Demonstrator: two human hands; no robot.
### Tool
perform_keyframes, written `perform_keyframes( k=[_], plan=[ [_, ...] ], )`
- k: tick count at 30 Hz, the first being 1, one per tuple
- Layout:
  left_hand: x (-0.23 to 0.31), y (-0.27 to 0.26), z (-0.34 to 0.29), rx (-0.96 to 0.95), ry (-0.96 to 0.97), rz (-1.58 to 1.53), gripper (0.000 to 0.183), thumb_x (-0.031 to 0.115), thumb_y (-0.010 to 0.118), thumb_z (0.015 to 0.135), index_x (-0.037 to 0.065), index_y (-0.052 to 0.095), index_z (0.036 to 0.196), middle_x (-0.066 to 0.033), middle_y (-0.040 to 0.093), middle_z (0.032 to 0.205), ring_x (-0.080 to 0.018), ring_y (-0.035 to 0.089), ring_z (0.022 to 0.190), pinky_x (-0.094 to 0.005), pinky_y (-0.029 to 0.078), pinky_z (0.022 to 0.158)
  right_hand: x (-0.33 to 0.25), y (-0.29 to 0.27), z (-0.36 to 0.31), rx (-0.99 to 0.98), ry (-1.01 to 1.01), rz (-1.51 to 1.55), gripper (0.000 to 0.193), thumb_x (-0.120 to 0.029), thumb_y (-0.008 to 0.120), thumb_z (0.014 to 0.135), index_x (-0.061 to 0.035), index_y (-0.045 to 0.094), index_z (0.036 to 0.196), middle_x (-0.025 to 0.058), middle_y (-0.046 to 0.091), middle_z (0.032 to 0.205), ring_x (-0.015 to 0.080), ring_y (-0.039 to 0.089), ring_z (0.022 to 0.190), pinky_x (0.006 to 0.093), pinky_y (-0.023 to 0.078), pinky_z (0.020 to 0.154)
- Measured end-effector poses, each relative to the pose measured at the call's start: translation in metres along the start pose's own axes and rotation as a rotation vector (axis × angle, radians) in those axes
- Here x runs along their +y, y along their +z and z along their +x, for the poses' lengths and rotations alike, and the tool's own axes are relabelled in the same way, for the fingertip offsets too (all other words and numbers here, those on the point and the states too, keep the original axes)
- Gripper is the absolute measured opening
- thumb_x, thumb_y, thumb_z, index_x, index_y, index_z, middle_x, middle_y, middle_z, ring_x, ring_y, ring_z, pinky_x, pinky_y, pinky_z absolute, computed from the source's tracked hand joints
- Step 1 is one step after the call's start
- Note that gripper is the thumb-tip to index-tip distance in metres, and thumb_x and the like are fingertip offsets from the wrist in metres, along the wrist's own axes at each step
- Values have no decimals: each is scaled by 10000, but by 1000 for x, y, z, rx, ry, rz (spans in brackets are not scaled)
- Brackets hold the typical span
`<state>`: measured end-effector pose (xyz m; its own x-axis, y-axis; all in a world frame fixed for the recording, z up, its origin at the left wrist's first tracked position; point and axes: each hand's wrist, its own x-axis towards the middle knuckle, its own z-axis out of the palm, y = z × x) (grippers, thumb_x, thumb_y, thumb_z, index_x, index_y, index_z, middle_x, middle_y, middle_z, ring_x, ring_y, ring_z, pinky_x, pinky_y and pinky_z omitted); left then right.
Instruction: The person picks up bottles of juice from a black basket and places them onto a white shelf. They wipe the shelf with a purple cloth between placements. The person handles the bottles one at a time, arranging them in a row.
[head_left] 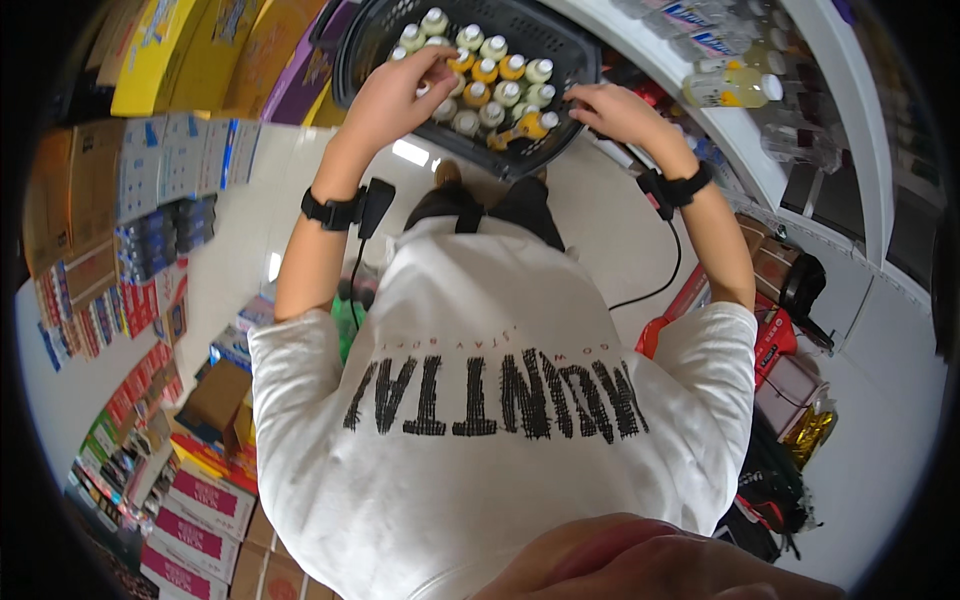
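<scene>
A dark plastic basket point(508, 166) lies ahead of me, filled with several small bottles with white caps. Some bottles hold pale yellow-green drink, like the pale bottle point(494, 48); others are orange, like the orange bottle point(484, 70). One orange bottle point(532, 126) leans over at the near right of the basket. My left hand point(400, 92) reaches over the left rim, its thumb and fingers apart beside the orange bottles in the middle. At the right rim, my right hand point(618, 110) has its fingers curled over the basket's edge.
White shelves point(815, 85) with bottles, among them a yellow-drink bottle point(735, 88), curve along the right. Yellow cartons point(180, 55) and stacked boxes line the left. Bags and a red package point(772, 340) lie at right. Black wrist straps with cables are on both arms.
</scene>
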<state>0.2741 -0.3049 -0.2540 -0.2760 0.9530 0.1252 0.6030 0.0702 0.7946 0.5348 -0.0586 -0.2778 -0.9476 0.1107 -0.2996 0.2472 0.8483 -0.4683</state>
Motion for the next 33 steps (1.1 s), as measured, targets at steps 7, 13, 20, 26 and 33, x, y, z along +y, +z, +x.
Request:
perform_keyframes(
  k=[7,13,20,26,33],
  plan=[
    [125,-15,91,220,402,78,261,18,730,902,5,678,1158,-90,648,816,-165,632,743,-284,521,726,-32,-124,-92,497,-229,-129,237,-212,678,956,-84,689,1155,137,722,987,351,700,878,453,567,736],
    [264,19,181,193,755,-12,211,-7,728,873,5,674,1076,-98,632,813,-204,632,727,-314,510,694,-49,-228,-209,575,-49,-339,220,-220,650,955,-84,657,1128,141,710,970,370,686,905,482,559,751],
    [333,76,257,230,782,-28,137,41,710,923,21,687,1057,-41,616,720,-109,550,608,-258,457,592,-7,-281,-328,665,187,-620,222,-208,700,927,-72,655,1097,132,713,899,359,699,855,463,563,743],
    [345,121,318,234,688,-114,82,65,692,946,-5,687,987,32,481,656,-51,417,617,-242,350,555,44,-326,-414,780,420,-813,209,-219,712,919,-37,662,1010,163,728,915,367,720,899,467,591,778],
    [324,127,334,215,484,25,131,148,697,941,17,693,947,4,454,608,-84,410,573,-277,357,536,88,-400,-419,743,576,-765,396,-256,688,934,-55,667,1274,179,729,1165,347,699,1086,460,567,938]
  ],
)
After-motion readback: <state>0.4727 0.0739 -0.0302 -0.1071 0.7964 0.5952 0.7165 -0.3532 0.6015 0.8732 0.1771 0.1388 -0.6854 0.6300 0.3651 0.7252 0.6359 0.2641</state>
